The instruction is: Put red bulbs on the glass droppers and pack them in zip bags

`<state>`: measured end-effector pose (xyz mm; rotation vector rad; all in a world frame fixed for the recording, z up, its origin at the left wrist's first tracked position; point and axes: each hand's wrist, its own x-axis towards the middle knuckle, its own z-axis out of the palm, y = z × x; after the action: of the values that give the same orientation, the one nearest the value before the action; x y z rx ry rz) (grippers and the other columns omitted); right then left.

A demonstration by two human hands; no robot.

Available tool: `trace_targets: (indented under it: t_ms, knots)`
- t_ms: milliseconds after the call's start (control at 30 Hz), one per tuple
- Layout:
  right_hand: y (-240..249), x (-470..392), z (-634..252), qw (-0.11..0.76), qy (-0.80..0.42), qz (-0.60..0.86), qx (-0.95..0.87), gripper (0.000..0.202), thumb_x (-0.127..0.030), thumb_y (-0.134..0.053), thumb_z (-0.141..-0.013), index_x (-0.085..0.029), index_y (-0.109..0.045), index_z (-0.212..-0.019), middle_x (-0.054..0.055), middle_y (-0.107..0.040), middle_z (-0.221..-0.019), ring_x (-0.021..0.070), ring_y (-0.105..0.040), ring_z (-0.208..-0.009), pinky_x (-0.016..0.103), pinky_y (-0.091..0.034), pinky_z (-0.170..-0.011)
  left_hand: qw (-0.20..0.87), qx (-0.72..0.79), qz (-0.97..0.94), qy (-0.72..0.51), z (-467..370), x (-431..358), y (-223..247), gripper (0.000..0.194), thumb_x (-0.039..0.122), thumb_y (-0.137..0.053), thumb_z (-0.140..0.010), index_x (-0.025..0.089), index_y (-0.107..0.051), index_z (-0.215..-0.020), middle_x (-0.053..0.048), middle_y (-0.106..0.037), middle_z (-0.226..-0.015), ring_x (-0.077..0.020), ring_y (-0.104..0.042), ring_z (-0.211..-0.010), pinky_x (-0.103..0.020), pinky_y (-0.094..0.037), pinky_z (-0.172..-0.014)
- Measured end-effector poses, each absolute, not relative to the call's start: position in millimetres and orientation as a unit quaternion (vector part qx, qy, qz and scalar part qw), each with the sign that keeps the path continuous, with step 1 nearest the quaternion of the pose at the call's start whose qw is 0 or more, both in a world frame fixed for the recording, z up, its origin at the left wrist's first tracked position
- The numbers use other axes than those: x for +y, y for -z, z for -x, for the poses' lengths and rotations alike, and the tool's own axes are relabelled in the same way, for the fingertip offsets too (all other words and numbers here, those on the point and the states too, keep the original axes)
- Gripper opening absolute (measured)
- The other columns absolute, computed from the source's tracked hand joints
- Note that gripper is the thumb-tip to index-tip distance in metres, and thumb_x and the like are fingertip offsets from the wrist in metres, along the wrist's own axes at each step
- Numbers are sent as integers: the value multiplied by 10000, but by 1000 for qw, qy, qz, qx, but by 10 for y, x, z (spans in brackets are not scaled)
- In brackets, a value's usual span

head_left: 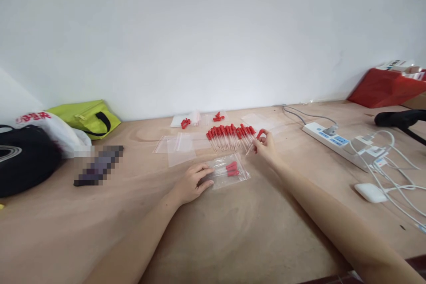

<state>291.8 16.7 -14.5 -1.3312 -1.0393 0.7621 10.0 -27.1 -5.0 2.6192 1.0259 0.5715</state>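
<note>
Left hand (pixel 196 182), thumb and fingers parted, rests on the clear plastic bag (pixel 219 182) at frame centre; light, steady pressure should stop it sliding. Right hand (pixel 264 145), right of centre, pinches one slim red-capped stick (pixel 259 135), best gripped gently.

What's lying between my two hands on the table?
A clear plastic bag with red-topped sticks inside lies between your left hand and right hand, as the head view shows.

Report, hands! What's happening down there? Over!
Left hand resting on clear bag, red-tipped sticks inside. Right hand pinching one red-tipped stick beside the pile. Flat bags beyond left hand, seemingly out of the way.
</note>
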Motion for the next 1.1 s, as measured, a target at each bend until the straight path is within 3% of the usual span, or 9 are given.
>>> trace_targets:
  t_ms: [133, 267, 567, 733, 867, 1100]
  knots:
    - [254, -47, -2799, 631, -371, 539, -417, 687, -286, -532, -635, -201, -186, -1224, -102, -459, -593, 96, -492, -444, 218, -425, -435, 149, 354, -903, -194, -105, -269, 47, 306, 326, -477, -825, 219, -544, -1104, -74, -527, -1130, -203, -504, -1048, -367, -409, -916]
    - [259, -75, -2750, 641, -376, 536, -401, 687, -290, -533, -643, -210, -182, -1228, -103, -463, -601, 89, -497, -447, 214, -438, -435, 156, 353, -901, -197, -114, -276, 36, 310, 317, -478, -824, 203, -544, -1104, -82, -523, -1142, -202, -495, -1067, -365, -404, -928]
    - [266, -89, -2695, 660, -378, 512, -400, 553, -342, -554, -664, -231, -257, -1117, -95, -488, -599, 104, -536, -482, 243, -468, -476, 159, 353, -900, -197, -125, -277, 19, 301, 315, -477, -823, 218, -546, -1100, -73, -532, -1140, -196, -499, -1063, -369, -404, -927]
    - [206, -110, -2632, 671, -445, 470, -362, 364, -414, -536, -677, -243, -361, -945, -78, -505, -607, 113, -551, -490, 274, -485, -501, 160, 355, -900, -197, -129, -276, 19, 301, 317, -480, -821, 222, -546, -1099, -68, -533, -1140, -193, -506, -1053, -358, -407, -920]
    - [177, -148, -2597, 626, -466, 485, -394, 304, -402, -591, -630, -202, -447, -808, -51, -531, -620, 91, -530, -486, 246, -462, -491, 168, 369, -895, -188, -130, -292, -10, 352, 324, -475, -825, 222, -493, -1162, -64, -508, -1191, -195, -484, -1088, -351, -392, -937]
    - [191, -220, -2573, 552, -455, 474, -514, 274, -363, -641, -604, -193, -474, -740, -64, -515, -579, 64, -454, -420, 202, -371, -420, 185, 381, -886, -188, -130, -311, -40, 450, 335, -475, -826, 232, -381, -1254, -54, -465, -1261, -198, -447, -1138, -353, -366, -964]
